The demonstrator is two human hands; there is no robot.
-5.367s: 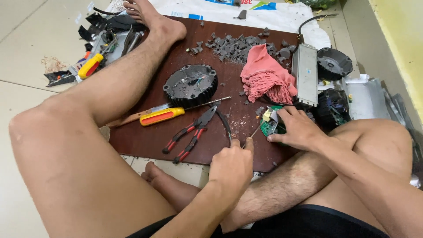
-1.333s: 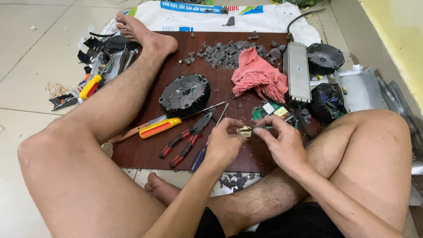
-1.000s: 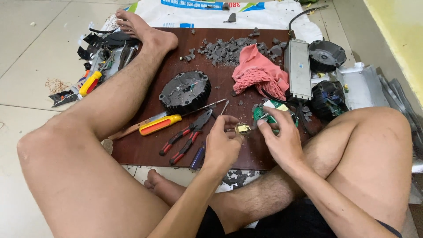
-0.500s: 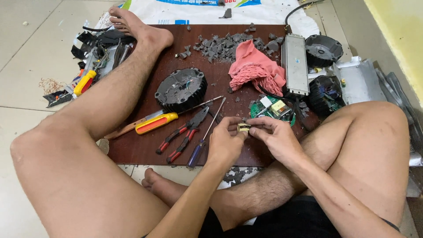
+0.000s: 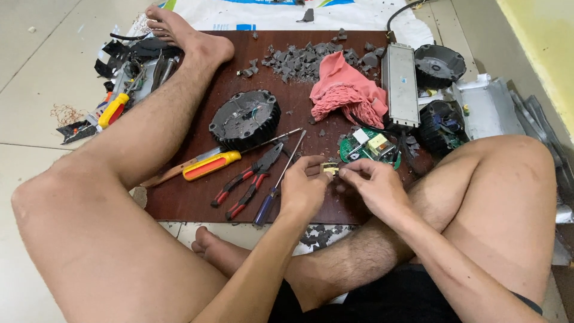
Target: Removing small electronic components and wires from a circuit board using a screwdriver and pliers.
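Both hands, left hand [image 5: 304,190] and right hand [image 5: 372,185], pinch a small yellowish component [image 5: 328,170] between their fingertips.

The person wears dark, near-black shorts [image 5: 382,299] and nothing else that shows. Both legs and feet are bare, the shins and forearms hairy. The left hand [image 5: 304,190] and right hand [image 5: 372,186] carry no gloves, rings or watch.
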